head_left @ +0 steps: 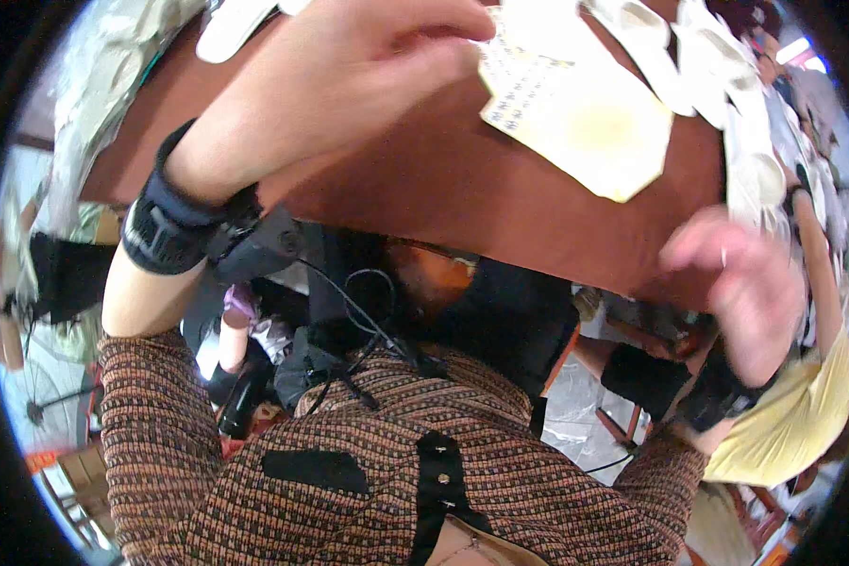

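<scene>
Your left hand [349, 71] sits at 12 o'clock in the head view, fingers curled and pinched on the edge of a pale yellow paper sheet [589, 118]. The sheet lies flat on the reddish-brown bench [462, 189], toward 1 o'clock, with a printed grid patch on its near-left part and one corner cut at an angle. A black wrist strap [174, 226] wraps your left wrist, with a small black device [259, 245] just beside it.

Your right hand [750, 292] is at 3 o'clock, off the bench edge, blurred; fingers loosely spread, holding nothing that you can see, well apart from the sheet. A black band [717, 396] wraps that wrist too.

White moulded pieces [726, 66] lie along the bench's far right, near the sheet's right side. More white pieces [231, 28] sit at 11 o'clock, touching the bench top. Your brown woven top [349, 472] fills 6 o'clock. Another person's yellow sleeve [792, 415] shows at 4 o'clock.
</scene>
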A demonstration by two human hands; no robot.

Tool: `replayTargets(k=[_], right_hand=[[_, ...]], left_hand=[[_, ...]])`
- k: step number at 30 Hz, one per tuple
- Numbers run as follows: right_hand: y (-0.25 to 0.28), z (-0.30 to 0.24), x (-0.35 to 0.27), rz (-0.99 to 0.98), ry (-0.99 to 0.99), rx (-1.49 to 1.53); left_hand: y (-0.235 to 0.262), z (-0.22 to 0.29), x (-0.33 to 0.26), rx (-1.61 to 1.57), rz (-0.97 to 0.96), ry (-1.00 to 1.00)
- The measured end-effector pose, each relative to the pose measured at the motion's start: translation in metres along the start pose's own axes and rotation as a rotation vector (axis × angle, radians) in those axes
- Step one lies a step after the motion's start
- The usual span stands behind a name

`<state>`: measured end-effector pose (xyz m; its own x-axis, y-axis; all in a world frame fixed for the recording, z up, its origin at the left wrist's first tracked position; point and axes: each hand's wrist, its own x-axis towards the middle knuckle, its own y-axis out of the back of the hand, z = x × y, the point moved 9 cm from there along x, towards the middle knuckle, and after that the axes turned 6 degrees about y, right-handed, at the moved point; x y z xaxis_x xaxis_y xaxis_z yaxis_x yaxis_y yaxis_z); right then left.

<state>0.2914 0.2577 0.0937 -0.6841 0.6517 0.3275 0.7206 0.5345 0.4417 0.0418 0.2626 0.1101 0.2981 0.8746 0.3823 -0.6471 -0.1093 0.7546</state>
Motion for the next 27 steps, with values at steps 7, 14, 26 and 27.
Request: replayTargets(k=[7, 14, 26, 27], right_hand=[[-0.204, 0.124, -0.052, -0.523, -0.206, 0.167], [-0.244, 0.296, -0.056, -0.383, -0.524, 0.190], [-0.294, 0.369, -0.068, -0.442, -0.696, 0.077], [-0.300, 0.361, -0.064, -0.457, -0.689, 0.082]], left_hand=[[0.105, -0.060, -0.151, -0.080, 0.456, 0.566], [0.078, -0.110, -0.289, -0.180, 0.554, 0.858], [-0.110, -0.188, -0.523, -0.283, 0.362, 1.645], [-0.123, -0.173, -0.537, -0.373, 0.286, 1.813]])
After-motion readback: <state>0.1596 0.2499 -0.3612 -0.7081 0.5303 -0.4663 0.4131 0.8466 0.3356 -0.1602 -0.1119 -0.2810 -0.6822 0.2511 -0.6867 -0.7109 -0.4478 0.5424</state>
